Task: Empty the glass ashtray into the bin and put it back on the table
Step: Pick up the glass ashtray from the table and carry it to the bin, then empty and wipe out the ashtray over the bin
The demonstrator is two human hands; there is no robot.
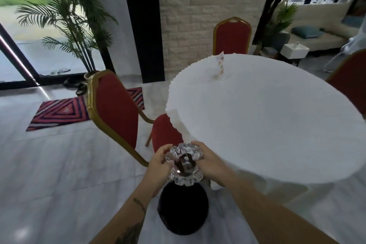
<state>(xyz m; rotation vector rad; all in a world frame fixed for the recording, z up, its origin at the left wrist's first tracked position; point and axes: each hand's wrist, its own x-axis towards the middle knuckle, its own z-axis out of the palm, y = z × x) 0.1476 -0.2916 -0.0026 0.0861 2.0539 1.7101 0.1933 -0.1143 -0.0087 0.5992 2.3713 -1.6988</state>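
A cut-glass ashtray (185, 163) with scalloped edges hangs in the air, held from both sides. My left hand (158, 161) grips its left rim and my right hand (210, 161) grips its right rim. Dark ash and stubs lie in its hollow. The ashtray is roughly level, just left of the round table (273, 125) with the white cloth. Directly below and slightly nearer to me stands the black bin (183, 210), its round opening facing up on the floor.
A red chair with a gold frame (114, 109) stands left of the table, close to my hands. Two more red chairs sit at the table's far and right sides. A small card stand (220, 65) is on the table. Potted palm and striped rug lie far left.
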